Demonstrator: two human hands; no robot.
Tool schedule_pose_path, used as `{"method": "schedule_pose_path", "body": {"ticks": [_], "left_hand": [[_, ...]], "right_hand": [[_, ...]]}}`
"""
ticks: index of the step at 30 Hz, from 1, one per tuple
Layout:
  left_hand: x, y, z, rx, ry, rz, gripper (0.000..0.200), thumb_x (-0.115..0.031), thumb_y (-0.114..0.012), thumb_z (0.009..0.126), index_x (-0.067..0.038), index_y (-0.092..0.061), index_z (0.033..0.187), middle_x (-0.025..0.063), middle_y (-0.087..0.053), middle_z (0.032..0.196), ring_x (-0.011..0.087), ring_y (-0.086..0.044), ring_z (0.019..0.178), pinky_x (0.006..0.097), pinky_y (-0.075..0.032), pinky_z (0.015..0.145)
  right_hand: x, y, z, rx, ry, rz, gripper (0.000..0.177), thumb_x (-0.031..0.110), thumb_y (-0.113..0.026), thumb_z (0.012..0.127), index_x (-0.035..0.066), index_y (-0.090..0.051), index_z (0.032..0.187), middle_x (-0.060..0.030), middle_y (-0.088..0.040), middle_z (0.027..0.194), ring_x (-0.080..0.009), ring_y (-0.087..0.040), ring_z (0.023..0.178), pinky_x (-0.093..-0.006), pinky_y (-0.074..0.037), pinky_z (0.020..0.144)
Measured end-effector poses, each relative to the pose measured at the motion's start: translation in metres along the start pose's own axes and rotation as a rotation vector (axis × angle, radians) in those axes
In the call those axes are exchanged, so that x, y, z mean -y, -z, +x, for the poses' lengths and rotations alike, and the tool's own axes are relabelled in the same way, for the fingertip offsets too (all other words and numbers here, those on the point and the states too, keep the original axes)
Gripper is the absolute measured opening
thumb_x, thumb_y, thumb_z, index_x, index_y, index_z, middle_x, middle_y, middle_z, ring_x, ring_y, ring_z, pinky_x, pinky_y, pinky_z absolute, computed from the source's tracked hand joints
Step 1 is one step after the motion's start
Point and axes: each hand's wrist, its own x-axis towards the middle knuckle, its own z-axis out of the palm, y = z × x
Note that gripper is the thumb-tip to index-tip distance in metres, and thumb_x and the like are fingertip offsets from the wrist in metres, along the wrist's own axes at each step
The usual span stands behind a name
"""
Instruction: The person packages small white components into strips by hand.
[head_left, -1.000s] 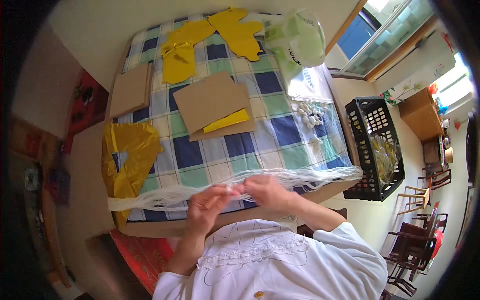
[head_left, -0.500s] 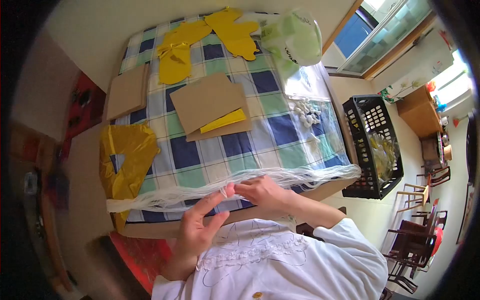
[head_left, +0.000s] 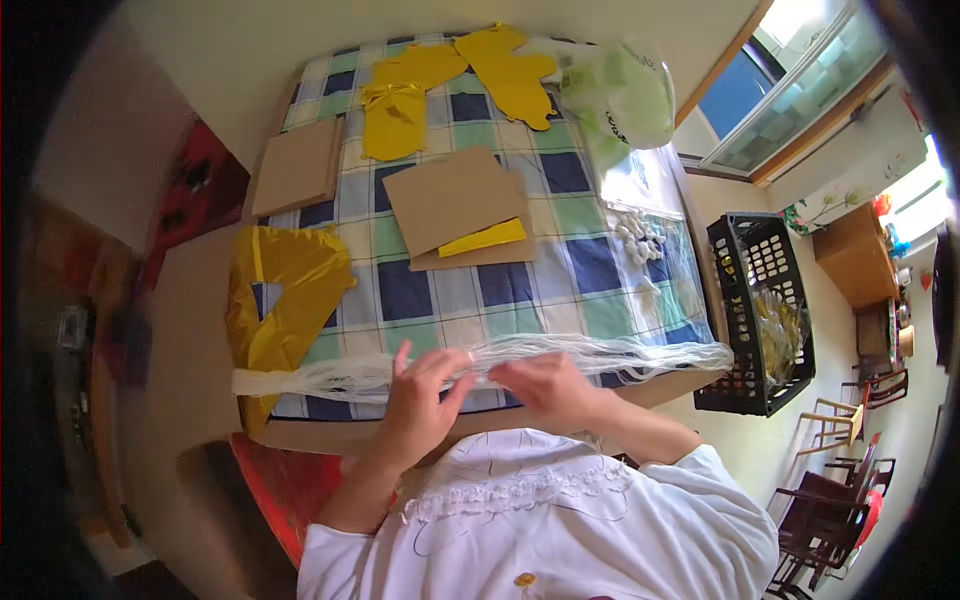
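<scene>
"White strings (head_left: 640,355): where do you have them?"

"Across the lower middle of the frame. My left hand (head_left: 422,402) spreads its fingers over them; my right hand (head_left: 553,390) bunches its own beside it. Whether either pinches a strand, I cannot tell."

"And farther off?"

"Cardboard (head_left: 452,197) above centre, yellow pieces (head_left: 394,125) up top."

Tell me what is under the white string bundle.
The white string bundle lies over plaid cloth and, near its left end, gold foil; whatever its densest part covers cannot be seen.
</scene>
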Motion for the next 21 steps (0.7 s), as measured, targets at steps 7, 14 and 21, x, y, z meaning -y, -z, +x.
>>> {"method": "schedule_pose_path", "body": {"ticks": [7,14,21], "left_hand": [[-0.005,-0.003,0.004,0.019,-0.086,-0.452,0.018,-0.010,-0.063,0.085,-0.001,-0.061,0.100,0.0117,-0.064,0.099,0.0227,-0.060,0.093,0.0330,-0.045,0.084],[-0.003,-0.003,-0.001,0.023,-0.102,-0.703,0.013,-0.010,-0.063,0.084,-0.001,-0.062,0.093,0.0130,-0.063,0.088,0.0222,-0.060,0.086,0.0321,-0.045,0.077],[-0.002,-0.005,0.002,0.022,-0.089,-0.514,0.020,-0.015,-0.069,0.081,0.000,-0.059,0.088,0.0093,-0.059,0.080,0.0209,-0.057,0.076,0.0307,-0.044,0.072]], "right_hand": [[-0.005,-0.005,0.000,0.034,0.164,-0.103,0.038,0.019,-0.074,0.069,0.004,-0.056,0.098,-0.0095,-0.053,0.069,-0.0296,-0.055,0.063,-0.0384,-0.044,0.056],[-0.017,-0.004,0.001,0.117,0.197,-0.109,0.041,0.020,-0.078,0.065,0.002,-0.059,0.096,-0.0086,-0.055,0.071,-0.0252,-0.054,0.060,-0.0339,-0.042,0.053],[-0.009,-0.001,0.004,0.144,0.150,-0.070,0.039,0.015,-0.077,0.066,0.001,-0.057,0.096,-0.0106,-0.058,0.075,-0.0289,-0.055,0.064,-0.0358,-0.044,0.055]]}}
